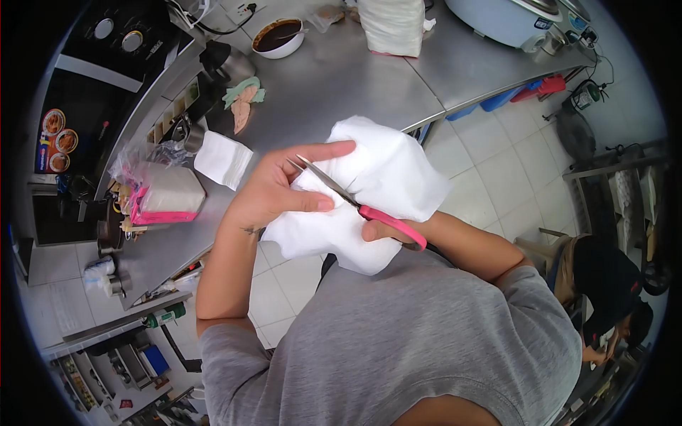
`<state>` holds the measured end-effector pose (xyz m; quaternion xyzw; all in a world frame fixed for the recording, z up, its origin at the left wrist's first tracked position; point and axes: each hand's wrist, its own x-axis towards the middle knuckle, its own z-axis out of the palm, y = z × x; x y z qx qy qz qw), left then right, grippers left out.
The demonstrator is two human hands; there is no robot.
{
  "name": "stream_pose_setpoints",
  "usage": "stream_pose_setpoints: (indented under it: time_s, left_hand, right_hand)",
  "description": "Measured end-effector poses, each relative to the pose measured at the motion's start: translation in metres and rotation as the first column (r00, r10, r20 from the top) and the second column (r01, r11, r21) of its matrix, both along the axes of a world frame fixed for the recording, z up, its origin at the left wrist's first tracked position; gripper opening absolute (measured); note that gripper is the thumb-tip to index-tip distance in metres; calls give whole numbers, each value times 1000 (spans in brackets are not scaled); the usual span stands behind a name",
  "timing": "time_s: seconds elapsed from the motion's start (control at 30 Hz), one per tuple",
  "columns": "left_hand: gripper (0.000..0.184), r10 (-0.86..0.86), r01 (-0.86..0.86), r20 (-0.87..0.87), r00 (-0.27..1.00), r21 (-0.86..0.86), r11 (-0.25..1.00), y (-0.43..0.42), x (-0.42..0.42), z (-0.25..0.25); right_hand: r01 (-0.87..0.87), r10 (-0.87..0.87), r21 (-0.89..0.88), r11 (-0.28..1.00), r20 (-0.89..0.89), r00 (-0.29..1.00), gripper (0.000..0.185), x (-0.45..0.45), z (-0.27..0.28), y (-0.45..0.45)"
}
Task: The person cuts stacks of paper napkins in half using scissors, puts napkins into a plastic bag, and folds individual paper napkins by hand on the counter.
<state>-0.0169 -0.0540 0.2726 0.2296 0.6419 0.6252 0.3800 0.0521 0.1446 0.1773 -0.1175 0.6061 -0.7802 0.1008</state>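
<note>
My left hand (pixel 288 177) is closed on a white cloth-like sheet (pixel 405 170), thumb and index finger pressing on its near left part. The sheet hangs in soft folds in front of my grey shirt. My right hand (pixel 383 228) grips scissors (pixel 394 222) with pink handles; its thumb shows at the handle, and its other fingers are hidden by the sheet. The scissor blades point up and left across the sheet towards my left hand, their tips slightly apart. Whether they are cutting the sheet I cannot tell.
On the steel counter (pixel 341 78) stand a bowl of dark sauce (pixel 278 39), a white stack (pixel 222 160), a pink-edged pack (pixel 167 193), a tall white pack (pixel 391 28) and a cooker (pixel 504 18). A green and peach cloth (pixel 244 99) lies there. Another person (pixel 604 277) bends at right.
</note>
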Motion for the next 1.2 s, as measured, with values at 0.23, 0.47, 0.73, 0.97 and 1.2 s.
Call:
stream_pose_setpoints:
  time_s: [0.23, 0.47, 0.73, 0.97, 1.2]
  left_hand:
    - [74, -105, 106, 16, 994, -49, 993, -4, -24, -16]
    - [76, 215, -222, -142, 966, -31, 975, -69, -87, -47]
    - [69, 219, -220, -57, 974, -11, 975, -130, -131, -45]
    - [65, -40, 35, 131, 991, 40, 999, -136, -177, -51]
    - [76, -124, 132, 61, 990, -167, 977, -102, -247, -186]
  right_hand:
    - [-53, 44, 80, 995, 111, 993, 44, -12, 2, -2]
    - [-439, 346, 280, 854, 326, 880, 45, -73, -46, 38]
    - [160, -272, 986, 43, -142, 952, 59, -194, -154, 18]
    - [182, -178, 3, 983, 240, 954, 72, -235, -50, -15]
    - [-52, 4, 62, 997, 603, 798, 49, -250, -133, -29]
